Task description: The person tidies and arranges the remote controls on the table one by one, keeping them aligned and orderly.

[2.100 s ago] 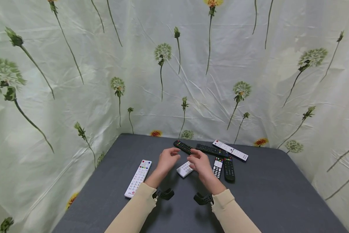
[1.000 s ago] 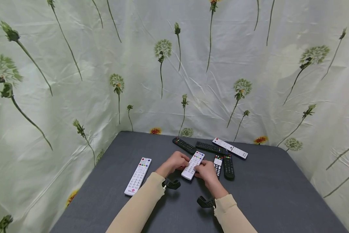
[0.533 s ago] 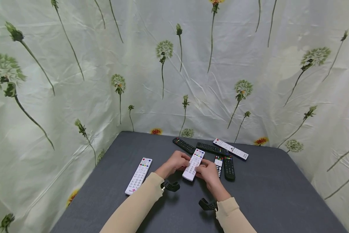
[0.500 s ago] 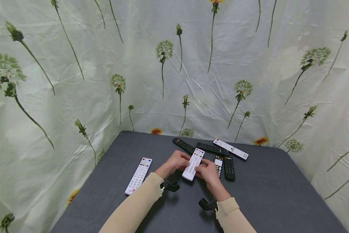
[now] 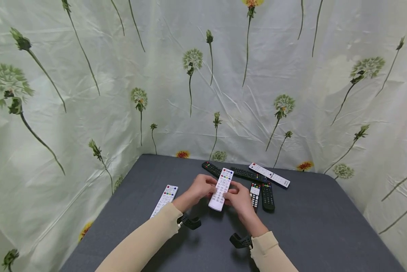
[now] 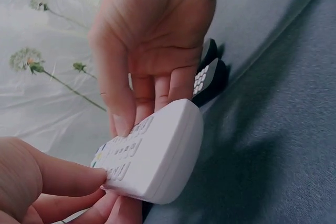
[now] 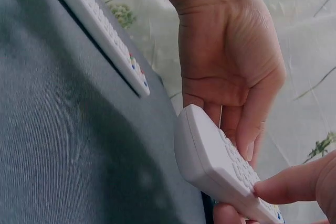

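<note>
White remote (image 5: 221, 189), flat on the table (image 5: 325, 226) earlier, now raised, pinched by left hand (image 5: 200, 187) and right hand (image 5: 240, 199)

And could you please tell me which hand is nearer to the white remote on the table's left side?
Left. The left hand is to the right of the white remote, apart from it; the right hand is farther right, beyond the held remote.
</note>
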Tool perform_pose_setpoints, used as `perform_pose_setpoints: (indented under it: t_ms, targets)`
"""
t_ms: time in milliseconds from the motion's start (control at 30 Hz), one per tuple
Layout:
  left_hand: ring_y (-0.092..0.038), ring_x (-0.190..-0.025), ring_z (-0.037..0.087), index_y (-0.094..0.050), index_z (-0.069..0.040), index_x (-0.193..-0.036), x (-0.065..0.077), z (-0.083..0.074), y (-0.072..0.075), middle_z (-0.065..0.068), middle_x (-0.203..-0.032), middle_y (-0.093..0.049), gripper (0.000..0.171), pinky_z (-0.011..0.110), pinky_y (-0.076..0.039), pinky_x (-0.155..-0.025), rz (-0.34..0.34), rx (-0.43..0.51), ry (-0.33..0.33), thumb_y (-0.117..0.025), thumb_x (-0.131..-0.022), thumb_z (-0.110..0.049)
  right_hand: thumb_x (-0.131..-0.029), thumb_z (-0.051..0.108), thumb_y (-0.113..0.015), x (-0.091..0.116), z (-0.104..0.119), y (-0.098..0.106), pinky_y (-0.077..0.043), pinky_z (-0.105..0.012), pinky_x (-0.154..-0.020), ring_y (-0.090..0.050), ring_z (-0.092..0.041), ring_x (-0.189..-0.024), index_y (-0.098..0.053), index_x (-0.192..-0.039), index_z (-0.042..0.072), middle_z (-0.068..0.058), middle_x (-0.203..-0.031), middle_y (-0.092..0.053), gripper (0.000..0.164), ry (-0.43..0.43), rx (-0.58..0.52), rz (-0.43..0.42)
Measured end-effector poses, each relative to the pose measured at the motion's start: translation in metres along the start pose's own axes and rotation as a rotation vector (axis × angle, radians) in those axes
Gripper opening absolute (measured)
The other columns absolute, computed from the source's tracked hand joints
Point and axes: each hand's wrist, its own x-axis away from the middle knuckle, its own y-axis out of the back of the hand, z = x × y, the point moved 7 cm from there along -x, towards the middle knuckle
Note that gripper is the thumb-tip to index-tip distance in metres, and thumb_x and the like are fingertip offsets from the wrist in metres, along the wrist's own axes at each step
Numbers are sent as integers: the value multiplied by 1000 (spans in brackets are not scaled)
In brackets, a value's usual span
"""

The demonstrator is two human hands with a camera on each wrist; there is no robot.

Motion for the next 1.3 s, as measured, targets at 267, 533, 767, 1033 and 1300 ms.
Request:
perform_pose_setpoints:
  t_ms: [267,533,767,1033,1300]
  targets:
    - [-66,-77,19,-70,1,-112,17,-6,15,9,-91,-68,26,41,-60,-69,-35,-23,-26,-70,-86,5,-83,-6,-70,8,10,-11,-61,-41,-67,-65,-21,-74,-50,-142,-1,-16,-98,-58,63,9,27,30]
    - [-65,-77,20,-70,1,-112,32,-9,34,9,-91,-67,27,44,-60,-69,-60,-70,-64,-73,-85,4,-83,-6,-69,16,16,-27,-61,-40,-67,-67,-21,-70,-49,-144,0,-16,-96,-59,64,25,28,74]
    - [-64,-76,19,-69,4,-111,49,-6,50,10,-88,-67,30,44,-60,-68,-83,-74,-85,-73,-81,6,-83,-6,-71,25,19,-44,-60,-46,-72,-68,-21,-72,-47,-145,-1,-19,-99,-58,66,46,0,154]
    - [-64,-76,21,-67,5,-114,64,8,68,12,-89,-66,30,45,-60,-72,-105,-47,-55,-72,-85,6,-83,-5,-74,33,16,-63,-61,-42,-72,-68,-22,-77,-47,-146,0,-20,-101,-60,68,50,12,229]
    - [-63,-75,20,-68,4,-114,75,21,78,11,-89,-65,30,38,-60,-68,-134,-99,-31,-74,-85,5,-82,-6,-75,41,11,-77,-61,-39,-69,-67,-20,-74,-48,-144,-1,-19,-100,-61,69,39,30,252]
